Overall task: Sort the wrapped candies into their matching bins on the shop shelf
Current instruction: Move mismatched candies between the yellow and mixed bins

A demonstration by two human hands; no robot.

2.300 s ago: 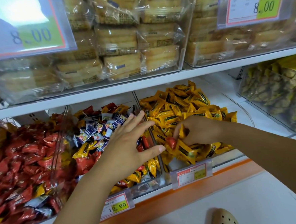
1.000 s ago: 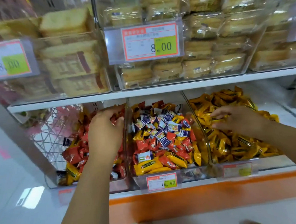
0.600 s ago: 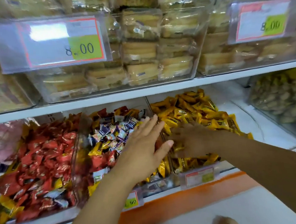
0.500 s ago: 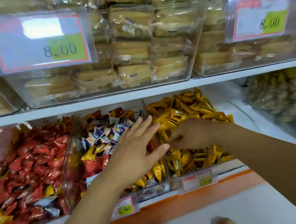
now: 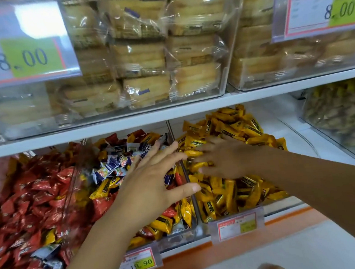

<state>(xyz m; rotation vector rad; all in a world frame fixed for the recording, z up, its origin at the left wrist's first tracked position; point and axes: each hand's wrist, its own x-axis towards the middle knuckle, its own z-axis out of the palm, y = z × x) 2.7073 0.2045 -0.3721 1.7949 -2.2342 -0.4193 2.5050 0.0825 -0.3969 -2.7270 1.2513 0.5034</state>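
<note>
The shop shelf (image 5: 171, 116) before us carries clear bins: red candies (image 5: 29, 197) at left, a mixed bin (image 5: 179, 238) in the middle, yellow candies (image 5: 235, 130) at right. Our left hand (image 5: 155, 186) hovers with fingers spread over the mixed pile. Our right hand (image 5: 222, 158) lies flat, fingers straight, on the yellow ones.

Price tags on the shelf bins
The upper left price tag (image 5: 27, 58) and upper right price tag (image 5: 331, 10) each read "8.00"; the lower price tag (image 5: 140, 263) on the mixed-candy bin (image 5: 177, 236) reads "19.90".
</note>
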